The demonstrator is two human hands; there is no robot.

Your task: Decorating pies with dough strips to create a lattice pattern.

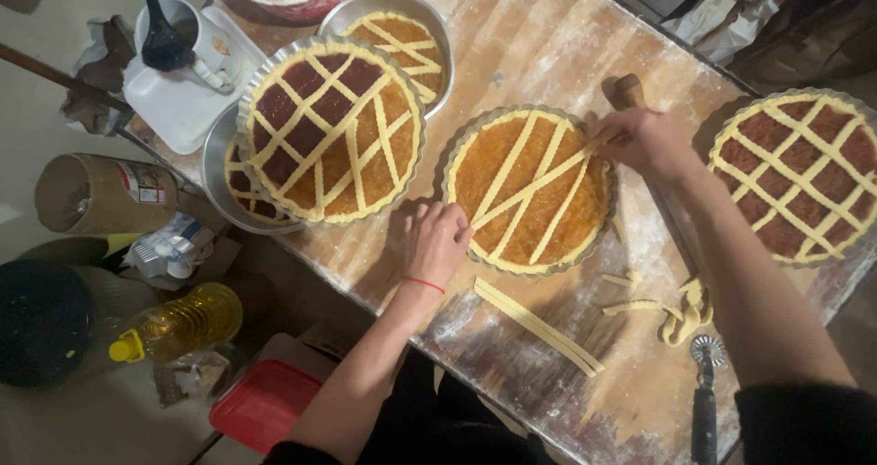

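A jam tart (512, 200) in a fluted tin lies at the middle of the floured wooden table (539, 36). Three pale dough strips run lengthwise over it. A fourth dough strip (534, 186) crosses them diagonally. My left hand (436, 241) pinches its lower end at the tart's near-left rim. My right hand (642, 141) pinches the upper end at the far-right rim. Cut dough strips (534, 326) lie on the table just below the tart.
A finished lattice tart (331, 127) rests on stacked pans at left, another tart (402, 49) behind it, a third lattice tart (804, 174) at right. A rolling pin (628, 92), dough scraps (685, 310) and a pastry wheel (705, 383) lie at right. Oil bottle (178, 326), white cup with ladle (178, 36).
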